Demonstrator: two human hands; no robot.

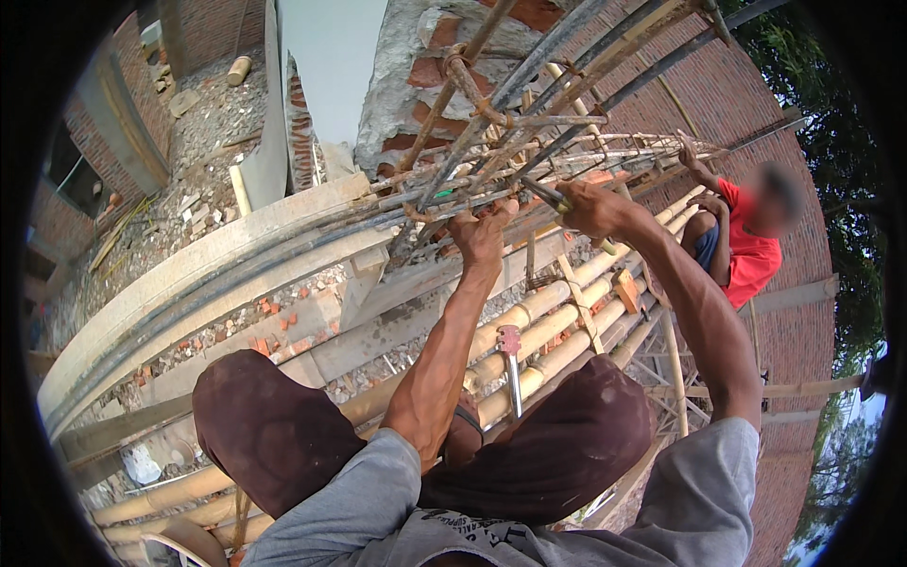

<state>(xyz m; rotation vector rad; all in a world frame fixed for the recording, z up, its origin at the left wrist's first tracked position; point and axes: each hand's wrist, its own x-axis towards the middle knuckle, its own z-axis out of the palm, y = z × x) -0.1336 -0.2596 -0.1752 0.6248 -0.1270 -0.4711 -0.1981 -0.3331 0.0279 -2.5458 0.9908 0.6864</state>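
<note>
A cage of rusty steel rebar [567,80] slants down from the top and runs off to both sides in front of me. My left hand [482,231] is closed against its lower bars, and what the fingers pinch is hidden. From the right, my right hand [600,210] grips a pair of pincers [544,193], whose jaws reach in among the bars close to the left hand. A small green thing [443,195] shows between the bars. Below my hands, a metal tool [511,369] with a shiny handle and a notched brownish head rests near my knee.
Bamboo poles [539,331] form a platform under me, with an orange brick [626,290] on them. A co-worker in a red shirt [756,255] crouches at right, one hand at the rebar. A concrete ledge [217,236] curves left; rubble [203,203] lies beyond. Broken brickwork [425,71] stands ahead.
</note>
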